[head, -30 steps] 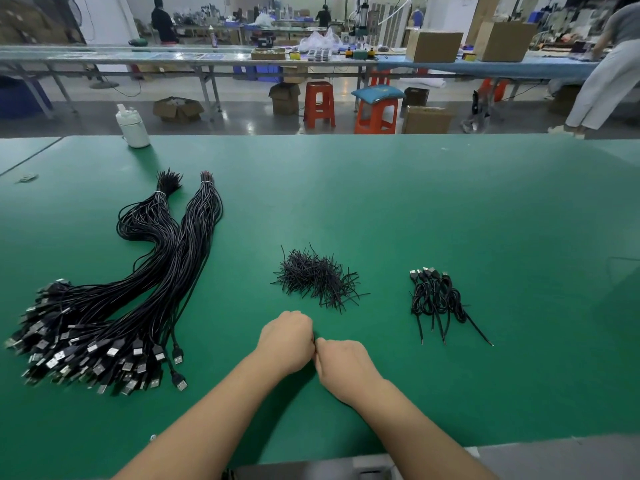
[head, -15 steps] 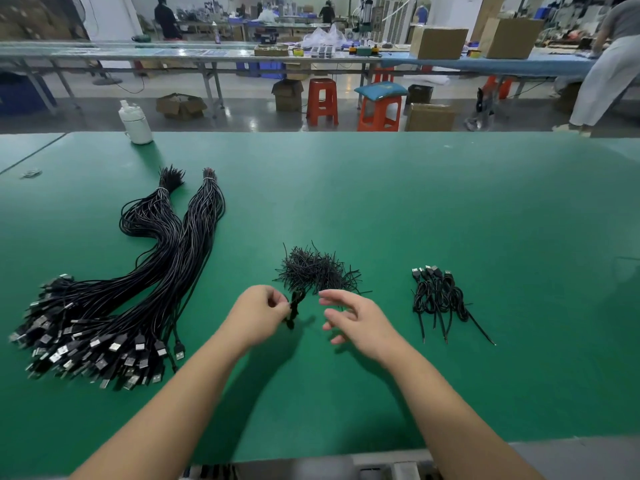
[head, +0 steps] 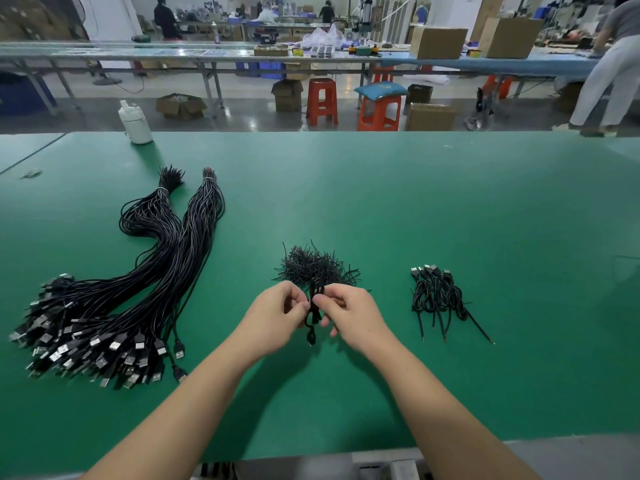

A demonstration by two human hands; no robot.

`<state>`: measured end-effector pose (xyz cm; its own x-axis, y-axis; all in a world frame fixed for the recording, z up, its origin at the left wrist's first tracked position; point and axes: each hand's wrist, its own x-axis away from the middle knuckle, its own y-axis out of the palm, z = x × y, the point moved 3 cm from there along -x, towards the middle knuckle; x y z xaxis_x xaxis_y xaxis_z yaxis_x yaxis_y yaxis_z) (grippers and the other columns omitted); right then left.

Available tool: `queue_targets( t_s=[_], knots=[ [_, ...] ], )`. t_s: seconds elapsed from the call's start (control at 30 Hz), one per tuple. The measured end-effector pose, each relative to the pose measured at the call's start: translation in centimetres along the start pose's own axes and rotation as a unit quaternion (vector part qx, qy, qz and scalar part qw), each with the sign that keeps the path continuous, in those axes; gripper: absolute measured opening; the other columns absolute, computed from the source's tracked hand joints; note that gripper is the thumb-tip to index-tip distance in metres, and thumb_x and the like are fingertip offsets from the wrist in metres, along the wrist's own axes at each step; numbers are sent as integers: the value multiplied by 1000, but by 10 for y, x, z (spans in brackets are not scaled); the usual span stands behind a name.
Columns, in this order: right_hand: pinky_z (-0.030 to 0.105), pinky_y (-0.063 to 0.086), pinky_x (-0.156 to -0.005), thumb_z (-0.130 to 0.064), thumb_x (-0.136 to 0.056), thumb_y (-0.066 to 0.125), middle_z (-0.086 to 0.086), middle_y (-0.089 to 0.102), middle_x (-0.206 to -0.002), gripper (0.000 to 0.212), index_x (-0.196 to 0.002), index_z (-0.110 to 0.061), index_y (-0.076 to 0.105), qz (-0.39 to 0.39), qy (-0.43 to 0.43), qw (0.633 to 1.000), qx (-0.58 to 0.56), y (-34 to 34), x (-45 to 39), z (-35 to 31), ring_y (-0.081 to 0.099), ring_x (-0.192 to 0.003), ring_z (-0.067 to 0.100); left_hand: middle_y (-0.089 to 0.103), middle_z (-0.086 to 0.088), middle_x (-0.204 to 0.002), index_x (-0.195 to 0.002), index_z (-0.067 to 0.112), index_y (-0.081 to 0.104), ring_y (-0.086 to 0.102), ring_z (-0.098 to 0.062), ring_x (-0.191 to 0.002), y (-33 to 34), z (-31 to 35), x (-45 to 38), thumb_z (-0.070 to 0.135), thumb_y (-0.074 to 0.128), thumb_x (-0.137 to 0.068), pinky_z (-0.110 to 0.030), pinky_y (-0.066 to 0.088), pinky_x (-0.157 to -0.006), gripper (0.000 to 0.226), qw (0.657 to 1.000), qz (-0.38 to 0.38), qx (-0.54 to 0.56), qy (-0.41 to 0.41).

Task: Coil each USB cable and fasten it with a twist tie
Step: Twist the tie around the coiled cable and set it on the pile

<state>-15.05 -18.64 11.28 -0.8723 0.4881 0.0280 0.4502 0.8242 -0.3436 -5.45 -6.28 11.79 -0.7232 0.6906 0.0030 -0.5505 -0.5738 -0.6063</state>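
Note:
A coiled black USB cable (head: pixel 314 315) hangs between my two hands just above the green table (head: pixel 450 209). My left hand (head: pixel 277 315) pinches its left side and my right hand (head: pixel 349 311) pinches its right side, fingertips meeting at the coil's middle. Directly behind them lies a heap of black twist ties (head: pixel 317 268). A large bundle of uncoiled black USB cables (head: pixel 114 296) spreads over the left of the table, plugs toward me. A small pile of coiled, tied cables (head: pixel 438 296) lies to the right.
A white bottle (head: pixel 135 123) stands at the table's far left edge. Beyond the table are orange stools (head: pixel 322 100), cardboard boxes, long workbenches and people at work. The table's near edge runs just below my forearms.
My hands rose from the table near me toward the twist-tie heap. The right hand briefly opened, then came back onto the coil held by the left hand.

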Motion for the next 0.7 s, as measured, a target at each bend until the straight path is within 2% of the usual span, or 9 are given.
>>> queue_targets(
  t_s=[0.07,0.17,0.27,0.3,0.4,0.47,0.53,0.6,0.7],
  knots=[
    [21,48,-48,-15,-97,61,-7,57,-55,13,-110,-14,62,8,20,999,-30,0,0,2,52,-44,3,61,4,-68,-80,26,54,46,-3,-57,1,2,3,18,62,-92,-22,40,-59,16,998,2,-32,46],
    [25,49,-50,-15,-98,60,-3,60,-58,17,-113,-16,51,-1,45,996,-81,0,2,5,49,-43,11,53,13,-71,-79,31,48,50,1,-68,4,6,9,17,60,-92,-14,36,-60,23,989,15,-84,121],
    [26,48,-47,-11,-101,54,7,64,-66,1,-102,-12,53,-54,51,990,-120,2,3,7,48,-42,10,50,14,-78,-83,26,47,47,-2,-73,9,10,15,16,55,-94,-22,35,-64,17,970,10,-137,202],
    [25,48,-47,-11,-102,52,8,64,-67,5,-100,-11,56,-69,52,989,-124,2,3,8,51,-43,12,51,13,-80,-84,24,47,47,-5,-73,10,10,16,17,54,-94,-26,38,-66,14,966,8,-145,215],
    [26,54,-59,-7,-104,47,9,67,-77,14,-107,-7,61,-101,59,981,-154,0,6,12,64,-58,21,56,12,-75,-81,30,49,51,-7,-70,7,4,14,18,57,-92,-27,44,-67,18,982,19,-88,167],
    [35,59,-75,2,-100,49,9,70,-86,19,-114,-5,61,-125,50,972,-193,-1,8,13,67,-72,20,60,10,-71,-78,30,53,49,-4,-62,3,-2,8,16,62,-92,-22,42,-63,22,994,19,-30,100],
    [39,58,-84,10,-96,52,8,71,-89,26,-116,-4,60,-126,39,973,-188,0,8,14,69,-80,16,65,2,-73,-79,27,58,47,-7,-60,3,-6,3,14,64,-91,-27,42,-64,19,998,-3,19,52],
    [33,60,-80,12,-95,52,10,70,-87,25,-115,1,61,-109,34,979,-169,1,7,15,69,-79,15,65,0,-72,-78,22,61,48,-12,-62,4,-8,0,11,67,-90,-32,42,-66,17,998,-23,47,33],
    [24,58,-69,5,-95,58,8,67,-80,13,-105,3,66,-93,25,986,-137,0,8,13,66,-73,13,58,11,-65,-76,22,62,46,-11,-60,5,-9,1,11,71,-87,-29,40,-63,18,998,-26,57,23]
  ],
)
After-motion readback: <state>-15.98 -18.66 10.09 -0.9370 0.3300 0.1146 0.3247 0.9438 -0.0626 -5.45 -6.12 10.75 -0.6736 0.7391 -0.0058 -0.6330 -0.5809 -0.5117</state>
